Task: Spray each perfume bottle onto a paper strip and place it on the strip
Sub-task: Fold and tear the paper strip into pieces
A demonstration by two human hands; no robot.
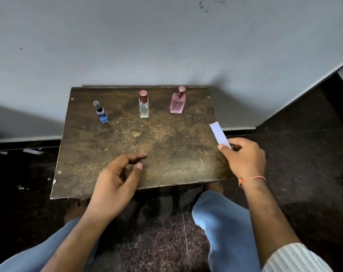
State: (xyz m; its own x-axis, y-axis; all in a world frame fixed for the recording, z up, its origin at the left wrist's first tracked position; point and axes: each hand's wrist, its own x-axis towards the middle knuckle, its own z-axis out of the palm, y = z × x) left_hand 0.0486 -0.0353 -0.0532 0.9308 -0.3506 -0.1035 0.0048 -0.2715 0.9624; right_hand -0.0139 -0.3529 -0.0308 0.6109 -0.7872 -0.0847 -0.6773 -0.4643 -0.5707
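The right hand (pixel 245 160) pinched the lower end of a white paper strip (pixel 219 134) between thumb and fingers at the right edge of the frame's middle, the strip tilting up and to the left over the table's right edge. The left hand (pixel 117 179) hovered lower centre, fingers loosely curled, holding nothing. On the worn wooden table (pixel 166 146), three bottles stood upright in a row toward the upper part: a blue bottle (pixel 102 112) at left, a clear bottle (pixel 143 104) in the centre, and a pink bottle (pixel 178 101) at right, well apart from both hands.
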